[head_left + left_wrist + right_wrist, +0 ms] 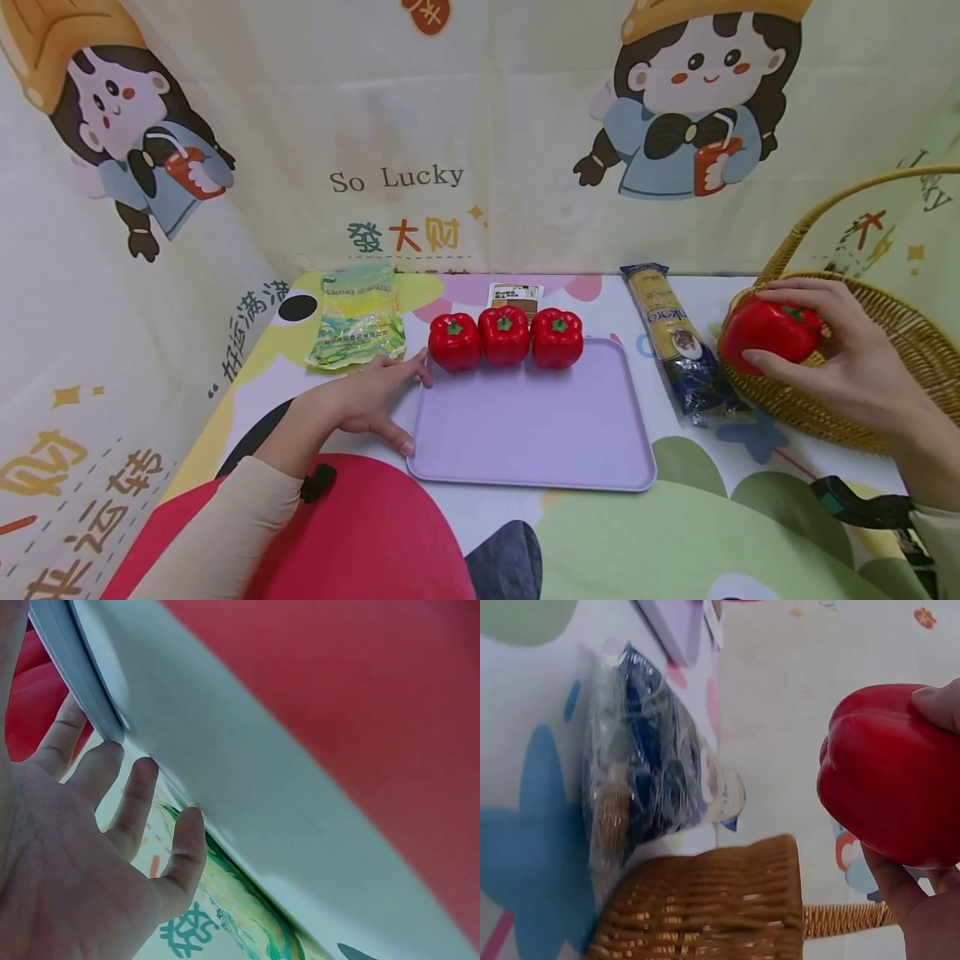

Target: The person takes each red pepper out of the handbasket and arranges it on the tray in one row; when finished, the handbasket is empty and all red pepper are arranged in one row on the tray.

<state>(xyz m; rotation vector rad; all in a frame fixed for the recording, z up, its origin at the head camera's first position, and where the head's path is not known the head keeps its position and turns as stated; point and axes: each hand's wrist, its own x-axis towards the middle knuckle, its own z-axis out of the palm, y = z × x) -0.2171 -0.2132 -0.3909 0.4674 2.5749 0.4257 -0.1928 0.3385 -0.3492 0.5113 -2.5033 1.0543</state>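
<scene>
My right hand (847, 350) grips a red bell pepper (768, 333) by its sides, above the near rim of a wicker basket (892, 333). In the right wrist view the same bell pepper (892, 776) sits between thumb and fingers, apart from the basket (712, 900). My left hand (367, 400) touches the left edge of a lilac tray (532, 433) with thumb and fingers spread. Three red bell peppers (505, 336) stand side by side in a row along the tray's far edge. The left wrist view shows the left hand (97, 832) with its fingertips at the tray edge (71, 667).
A long blue-and-yellow pasta packet (675, 346) lies between tray and basket. A green-and-yellow pouch (360, 321) lies behind the left hand. A small brown-and-white packet (517, 297) is partly hidden behind the peppers. The basket's tall handle (802, 225) arches upward. A printed cloth (525, 208) hangs behind the table.
</scene>
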